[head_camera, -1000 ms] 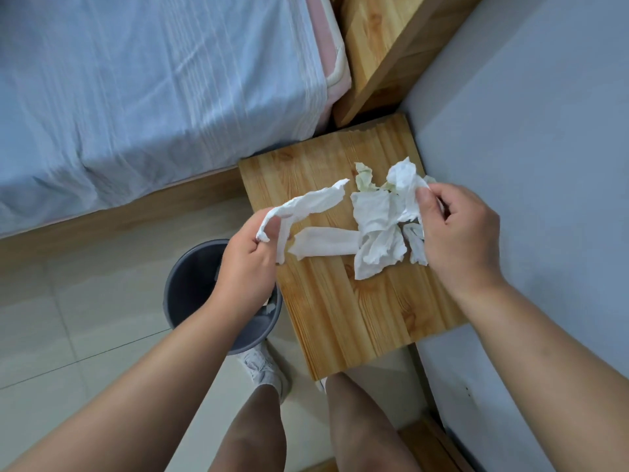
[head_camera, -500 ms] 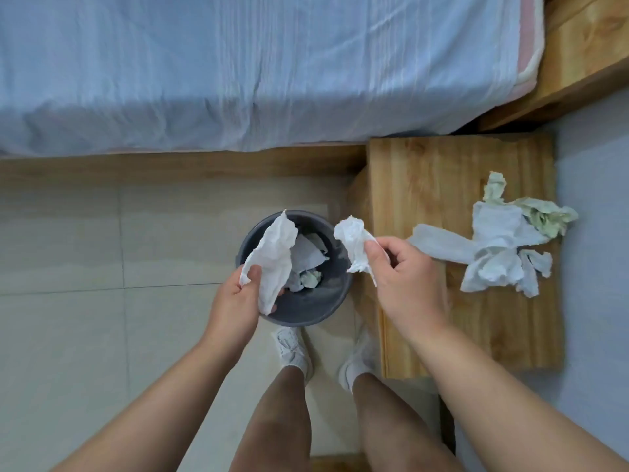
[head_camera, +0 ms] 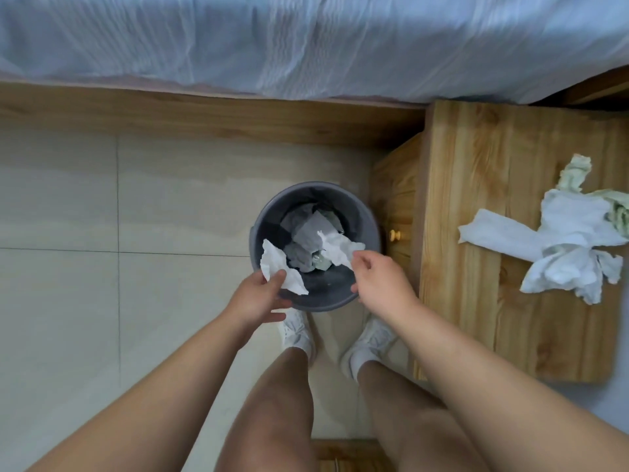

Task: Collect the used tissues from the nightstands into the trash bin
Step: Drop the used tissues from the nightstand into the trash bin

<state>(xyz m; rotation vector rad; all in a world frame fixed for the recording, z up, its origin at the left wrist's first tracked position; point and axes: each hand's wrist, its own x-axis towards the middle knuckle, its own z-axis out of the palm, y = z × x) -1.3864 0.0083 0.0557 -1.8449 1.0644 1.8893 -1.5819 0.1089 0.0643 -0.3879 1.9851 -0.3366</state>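
A dark grey trash bin (head_camera: 369, 218) stands on the tiled floor in front of my feet, with several crumpled tissues lying inside. My left hand (head_camera: 257, 298) pinches a white tissue (head_camera: 277, 267) over the bin's near left rim. My right hand (head_camera: 379, 284) pinches another white tissue (head_camera: 338, 248) at its fingertips, above the bin's opening. To the right, a loose pile of used tissues (head_camera: 571, 247), white with some greenish ones, lies on the wooden nightstand (head_camera: 476, 165).
A bed with a light blue sheet (head_camera: 306, 39) and its wooden frame (head_camera: 204, 110) run across the top. The nightstand's drawer knob (head_camera: 394, 235) faces the bin. My white shoes (head_camera: 296, 330) stand just behind the bin. Bare tiles lie to the left.
Both hands carried their tissues from the nightstand to the bin. My view swung left and down, and the right hand's tissue now hangs over the bin's opening.
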